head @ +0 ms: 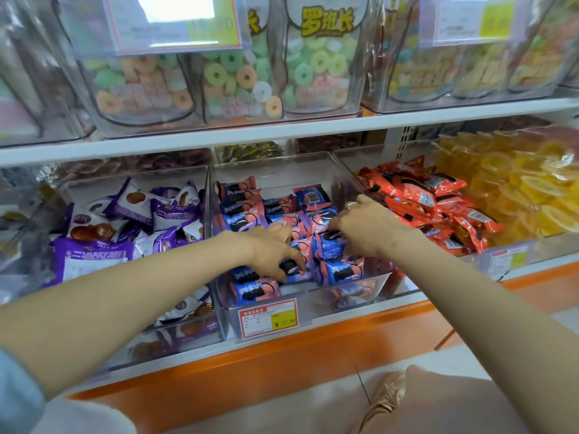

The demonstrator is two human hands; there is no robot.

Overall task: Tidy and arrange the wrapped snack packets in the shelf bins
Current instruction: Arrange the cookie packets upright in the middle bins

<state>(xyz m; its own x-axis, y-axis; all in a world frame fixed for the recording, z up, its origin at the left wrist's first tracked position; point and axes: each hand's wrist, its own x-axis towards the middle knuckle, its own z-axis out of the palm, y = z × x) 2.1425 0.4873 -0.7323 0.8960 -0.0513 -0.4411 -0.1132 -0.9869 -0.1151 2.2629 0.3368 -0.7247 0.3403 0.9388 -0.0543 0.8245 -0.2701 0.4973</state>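
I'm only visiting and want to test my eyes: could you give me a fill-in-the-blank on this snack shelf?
The left hand and right hand both touch packets coloured blue and ___.
The bin to their left holds white and ___ packets.
The price tag below the hands has a ___ patch.
Missing words: pink; purple; yellow.

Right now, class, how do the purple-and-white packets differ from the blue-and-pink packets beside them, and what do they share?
The purple-and-white packets are larger; the blue-and-pink packets are smaller. The left hand and right hand are both in among the blue-and-pink packets; neither touches the purple-and-white packets. Shared: both sorts lie jumbled in clear bins that stand side by side.
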